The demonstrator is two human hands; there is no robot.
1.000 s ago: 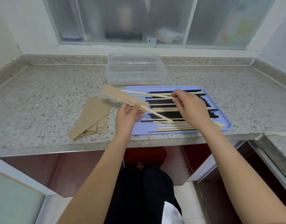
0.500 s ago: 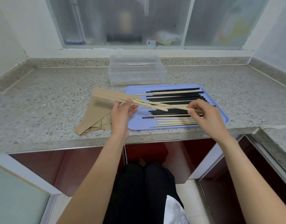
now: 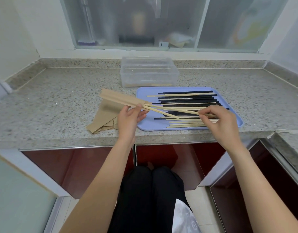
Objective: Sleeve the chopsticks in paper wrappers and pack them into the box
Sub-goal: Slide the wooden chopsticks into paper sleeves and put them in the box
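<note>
Before you: speckled granite counter (image 3: pixel 60 101), raised backsplash (image 3: pixel 77 63) along rear. Frosted sliding window (image 3: pixel 128 22) above it, blurred shapes behind glass. White wall (image 3: pixel 11 31) at your left. Dark red cabinet fronts (image 3: pixel 77 167) under counter edge. Pale tiled floor (image 3: pixel 200 207) below. Your knees in black trousers (image 3: pixel 144 199).

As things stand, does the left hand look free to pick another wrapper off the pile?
Probably not yet. The left hand is gripping the open end of a paper wrapper while the right hand feeds in a chopstick. The wrapper pile lies uncovered just beside it.
</note>
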